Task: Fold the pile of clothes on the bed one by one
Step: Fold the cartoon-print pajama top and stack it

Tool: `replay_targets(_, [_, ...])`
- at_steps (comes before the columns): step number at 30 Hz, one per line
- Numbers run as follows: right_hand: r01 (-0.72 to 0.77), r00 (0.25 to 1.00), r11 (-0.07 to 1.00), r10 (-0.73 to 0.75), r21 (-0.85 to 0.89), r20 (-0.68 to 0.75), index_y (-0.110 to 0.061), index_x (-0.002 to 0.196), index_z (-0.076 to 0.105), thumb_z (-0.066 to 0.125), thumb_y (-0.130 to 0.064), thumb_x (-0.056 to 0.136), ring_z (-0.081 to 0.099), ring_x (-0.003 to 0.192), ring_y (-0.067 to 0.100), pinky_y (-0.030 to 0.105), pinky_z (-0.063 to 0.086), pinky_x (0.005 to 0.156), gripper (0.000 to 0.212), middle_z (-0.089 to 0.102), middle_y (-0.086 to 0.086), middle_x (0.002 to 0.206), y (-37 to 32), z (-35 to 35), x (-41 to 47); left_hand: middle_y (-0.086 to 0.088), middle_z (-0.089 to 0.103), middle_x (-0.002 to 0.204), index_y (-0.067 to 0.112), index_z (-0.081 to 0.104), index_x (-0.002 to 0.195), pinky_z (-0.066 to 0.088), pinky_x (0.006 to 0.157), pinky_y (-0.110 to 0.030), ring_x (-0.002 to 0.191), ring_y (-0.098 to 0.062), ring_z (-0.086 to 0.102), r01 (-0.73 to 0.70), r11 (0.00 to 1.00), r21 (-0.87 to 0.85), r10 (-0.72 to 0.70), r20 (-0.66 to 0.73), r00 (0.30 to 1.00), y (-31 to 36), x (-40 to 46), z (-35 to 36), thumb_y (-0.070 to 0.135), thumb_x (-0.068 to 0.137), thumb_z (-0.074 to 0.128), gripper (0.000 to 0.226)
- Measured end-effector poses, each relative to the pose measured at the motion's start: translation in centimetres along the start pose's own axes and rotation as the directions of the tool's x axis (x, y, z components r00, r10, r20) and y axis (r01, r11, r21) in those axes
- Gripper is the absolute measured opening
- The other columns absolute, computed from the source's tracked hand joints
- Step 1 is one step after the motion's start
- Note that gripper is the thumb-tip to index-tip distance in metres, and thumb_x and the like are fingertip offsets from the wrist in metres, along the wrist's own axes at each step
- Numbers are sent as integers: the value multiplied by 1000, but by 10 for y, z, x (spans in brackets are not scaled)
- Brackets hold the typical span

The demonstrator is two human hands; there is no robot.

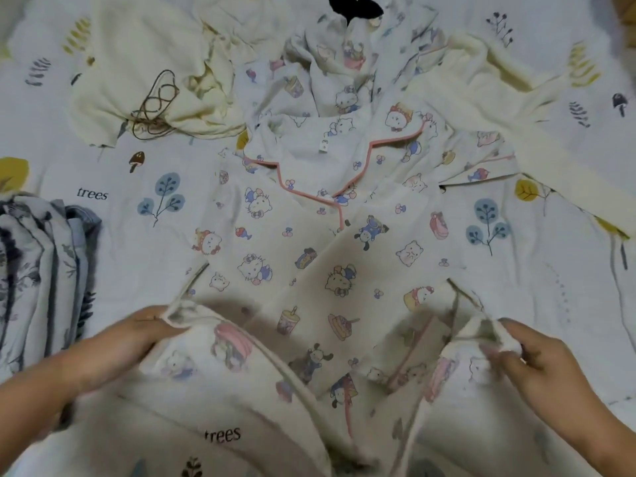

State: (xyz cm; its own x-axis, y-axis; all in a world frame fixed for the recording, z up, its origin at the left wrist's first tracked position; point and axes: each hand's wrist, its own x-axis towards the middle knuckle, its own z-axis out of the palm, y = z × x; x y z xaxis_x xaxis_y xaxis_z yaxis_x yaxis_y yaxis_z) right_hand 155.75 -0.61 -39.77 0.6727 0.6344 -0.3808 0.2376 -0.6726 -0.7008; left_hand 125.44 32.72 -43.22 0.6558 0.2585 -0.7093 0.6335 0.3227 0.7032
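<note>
A white cartoon-print pyjama top (309, 242) with pink piping lies spread on the bed, collar away from me. My left hand (124, 342) grips its lower left hem corner, lifted off the sheet. My right hand (537, 356) pinches the lower right hem corner, also raised. Behind the top lies a matching cartoon-print garment (344, 74), crumpled. A cream garment (144, 70) with a brown cord lies at the back left. Another cream piece (516, 108) stretches across the back right.
A folded stack of grey floral fabric (38, 270) sits at the left edge. The white bedsheet (103, 187) carries tree and leaf prints. Something black (354, 5) shows at the top centre.
</note>
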Motion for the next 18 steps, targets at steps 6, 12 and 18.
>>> replay_targets(6, [179, 918, 975, -117, 132, -378, -26, 76, 57, 54, -13, 90, 51, 60, -4, 8, 39, 56, 19, 60, -4, 69, -38, -24, 90, -14, 73, 96, 9, 74, 94, 59, 61, -33, 86, -26, 70, -142, 951, -276, 55, -301, 952, 86, 49, -36, 22, 72, 54, 32])
replay_targets(12, [118, 835, 964, 33, 238, -549, -2, 82, 50, 50, -27, 86, 43, 66, 11, 24, 39, 61, 26, 46, 7, 74, -54, -40, 201, 27, 53, 40, 18, 51, 66, 38, 42, 0, 44, 14, 53, -251, 967, -47, 157, -666, 729, 150, 111, -40, 5, 98, 37, 37])
replay_targets(18, [-314, 945, 949, 311, -18, -105, -1, 90, 55, 57, -23, 90, 52, 70, 21, 27, 41, 63, 22, 58, 15, 84, -24, -4, 227, -6, 53, 68, 6, 55, 81, 39, 50, -26, 61, -22, 49, 109, 976, 191, 71, -742, 667, 107, 156, -50, 20, 90, 59, 17])
